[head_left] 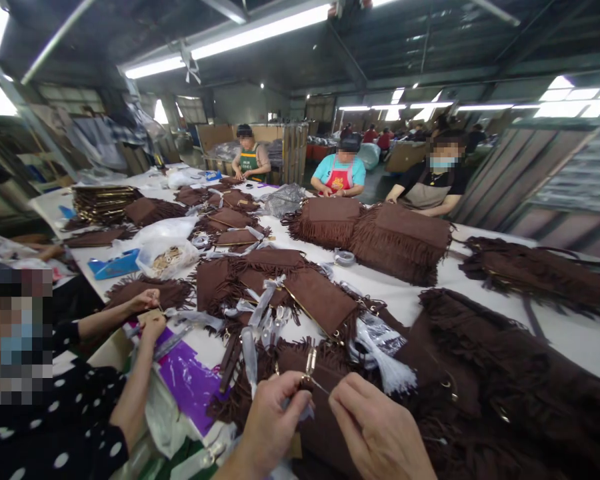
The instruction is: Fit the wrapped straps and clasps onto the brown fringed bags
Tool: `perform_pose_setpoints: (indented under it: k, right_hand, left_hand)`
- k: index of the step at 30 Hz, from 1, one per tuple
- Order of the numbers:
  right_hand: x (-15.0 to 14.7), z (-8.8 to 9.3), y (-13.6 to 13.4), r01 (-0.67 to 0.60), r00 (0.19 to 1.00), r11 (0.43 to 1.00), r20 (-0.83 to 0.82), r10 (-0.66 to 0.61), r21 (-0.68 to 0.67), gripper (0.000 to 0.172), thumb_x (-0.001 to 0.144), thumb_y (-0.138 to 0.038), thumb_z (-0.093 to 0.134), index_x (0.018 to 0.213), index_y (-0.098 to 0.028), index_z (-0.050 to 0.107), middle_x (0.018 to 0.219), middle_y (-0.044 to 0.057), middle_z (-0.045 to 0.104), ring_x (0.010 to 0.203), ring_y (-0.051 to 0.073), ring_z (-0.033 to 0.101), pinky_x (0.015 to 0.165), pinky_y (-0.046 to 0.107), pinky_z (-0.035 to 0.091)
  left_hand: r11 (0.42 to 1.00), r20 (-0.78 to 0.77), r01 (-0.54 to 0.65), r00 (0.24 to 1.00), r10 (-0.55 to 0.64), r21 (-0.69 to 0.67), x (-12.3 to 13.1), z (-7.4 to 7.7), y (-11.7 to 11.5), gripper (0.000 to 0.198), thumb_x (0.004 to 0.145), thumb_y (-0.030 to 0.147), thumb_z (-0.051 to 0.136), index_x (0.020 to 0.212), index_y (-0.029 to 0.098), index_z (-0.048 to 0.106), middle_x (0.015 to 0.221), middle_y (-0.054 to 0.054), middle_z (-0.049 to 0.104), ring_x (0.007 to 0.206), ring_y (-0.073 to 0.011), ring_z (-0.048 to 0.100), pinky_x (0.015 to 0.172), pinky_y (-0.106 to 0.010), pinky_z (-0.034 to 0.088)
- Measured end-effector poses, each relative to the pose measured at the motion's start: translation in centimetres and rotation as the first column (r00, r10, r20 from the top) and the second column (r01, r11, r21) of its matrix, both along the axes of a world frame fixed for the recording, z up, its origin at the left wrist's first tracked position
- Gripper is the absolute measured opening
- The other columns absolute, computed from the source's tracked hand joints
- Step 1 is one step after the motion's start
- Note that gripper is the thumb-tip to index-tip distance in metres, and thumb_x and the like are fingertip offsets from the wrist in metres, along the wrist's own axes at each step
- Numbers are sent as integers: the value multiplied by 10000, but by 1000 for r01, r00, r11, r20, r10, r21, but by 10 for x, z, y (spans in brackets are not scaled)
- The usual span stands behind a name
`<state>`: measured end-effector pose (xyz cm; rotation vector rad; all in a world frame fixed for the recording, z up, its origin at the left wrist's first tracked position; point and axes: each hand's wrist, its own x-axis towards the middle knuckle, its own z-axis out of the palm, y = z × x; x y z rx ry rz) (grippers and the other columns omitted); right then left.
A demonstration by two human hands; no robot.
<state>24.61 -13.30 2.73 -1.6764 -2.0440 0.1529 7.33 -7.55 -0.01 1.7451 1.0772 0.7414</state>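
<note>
A long white table [570, 340] bears stacked bags [400, 240]. At its near edge a brown fringed bag [325, 433] lies under both hands. The left hand [273, 427] pinches the bag's metal clasp [310, 365]. The right hand [377, 433] has its fingers closed, seemingly on a thin thread.

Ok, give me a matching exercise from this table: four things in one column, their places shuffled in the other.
1 purple sheet
2 blue tray
3 metal clasp
4 fringed bag stack

A in left hand, near right hand
B far side, near aproned workers
C beside co-worker's forearm
D beside clear bag

Pairs: 1-C, 2-D, 3-A, 4-B
</note>
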Motion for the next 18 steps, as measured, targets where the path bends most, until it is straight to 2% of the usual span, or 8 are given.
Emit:
perform_pose_setpoints:
  k: [3,7,10,18]
  right_hand:
    - [-6,-7,-1,45,996,999,80,-47,20,260,921,-177,408,702,-235,534,707,-2,598,625,132,586,556,258,321]
    - [-10,-11,-1,58,989,998,135,-61,27,223,875,-133,438,715,-241,549,705,0,611,632,145,577,549,275,291]
    - [-11,-15,-4,55,990,998,132,-57,22,212,854,-110,452,759,-253,576,708,-6,620,624,146,572,547,280,281]
    - [0,-32,-26,87,987,993,144,-74,-81,207,856,-120,468,702,-247,523,670,-24,586,588,135,578,547,274,280]
  left_hand:
    - [999,-59,10,998,-7,46,-1,-5,-3,154,856,231,549,938,209,679,777,-11,685,768,-177,594,699,-232,400]
    - [990,-152,43,988,-22,134,1,-11,-9,148,822,184,571,939,217,656,731,-3,650,742,-181,573,678,-242,377]
    - [977,-198,112,977,-74,184,3,-15,-14,199,784,144,583,960,221,637,743,-3,638,727,-179,562,671,-249,368]
    - [986,-308,119,948,-78,118,5,-28,-21,246,778,106,541,992,226,563,673,32,565,698,-168,540,653,-254,361]
